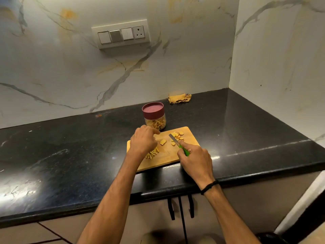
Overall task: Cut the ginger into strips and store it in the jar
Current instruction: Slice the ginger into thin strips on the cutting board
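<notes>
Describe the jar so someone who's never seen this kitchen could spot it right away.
On the black counter, find the wooden board near the front edge. The jar stands just behind it, toward the wall. It is clear, with pale strips inside and a maroon lid, the only container there.

A crumpled yellow cloth (pixel 179 98) lies at the black countertop's (pixel 70 155) back edge, with a switch panel (pixel 121 34) on the marble wall (pixel 52 71) above.

A wooden cutting board (pixel 168 156) lies on a black counter (pixel 70 155). The right hand (pixel 195 159) grips a green-handled knife (pixel 179 145), its blade among ginger slices (pixel 178 136). The left hand (pixel 143 140), fingers curled, sits above cut strips (pixel 152 153) (partly hidden). Just beyond the board stands a maroon-lidded jar (pixel 155 118) holding strips.
</notes>
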Demonstrator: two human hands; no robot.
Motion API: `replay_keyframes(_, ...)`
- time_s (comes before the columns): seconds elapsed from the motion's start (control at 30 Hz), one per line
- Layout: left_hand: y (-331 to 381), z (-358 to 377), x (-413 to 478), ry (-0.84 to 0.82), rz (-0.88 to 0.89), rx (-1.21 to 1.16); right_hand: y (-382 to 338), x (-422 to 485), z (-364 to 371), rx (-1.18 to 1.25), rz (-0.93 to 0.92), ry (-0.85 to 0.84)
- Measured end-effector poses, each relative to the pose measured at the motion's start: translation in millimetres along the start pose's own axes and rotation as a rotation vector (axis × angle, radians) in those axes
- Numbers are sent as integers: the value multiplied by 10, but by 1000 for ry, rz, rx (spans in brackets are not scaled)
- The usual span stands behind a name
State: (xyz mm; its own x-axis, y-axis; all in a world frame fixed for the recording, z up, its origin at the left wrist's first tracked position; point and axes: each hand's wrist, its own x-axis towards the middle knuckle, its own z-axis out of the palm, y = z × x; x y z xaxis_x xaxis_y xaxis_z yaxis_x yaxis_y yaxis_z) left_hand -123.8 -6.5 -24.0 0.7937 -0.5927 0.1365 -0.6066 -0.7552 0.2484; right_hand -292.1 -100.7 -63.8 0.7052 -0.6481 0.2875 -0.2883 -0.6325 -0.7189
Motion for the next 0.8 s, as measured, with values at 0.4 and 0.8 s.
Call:
replay_keyframes(0.4, -10, 53, 14, -64, 56, 124, -159, -54, 83, -42, 37, 9)
replay_keyframes(0.8, 23, 71, -21, -10, 68, 146, -271, -90, 202, -172, -10, 18)
